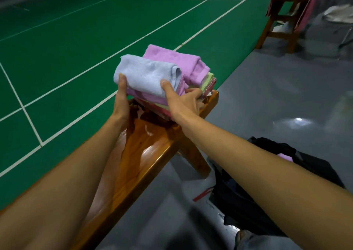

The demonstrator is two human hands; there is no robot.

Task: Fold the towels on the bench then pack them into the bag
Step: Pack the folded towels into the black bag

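Near the middle of the frame a stack of folded towels [168,77], a pale blue towel [147,73] on top, sat at the far end of the bench [145,154], the left hand [121,94] gripping its left side with thumb on top while the right hand [183,98] clamped the right side, fingers curled under the lower layers. The loose layers looked liable to slide or unfold if the stack tilted during lifting. The black bag [267,192] lay on the grey floor [267,96] at lower right, its opening half collapsed and partly hidden behind the right forearm, which might snag the bundle; a second bench [286,20] stood at upper right.
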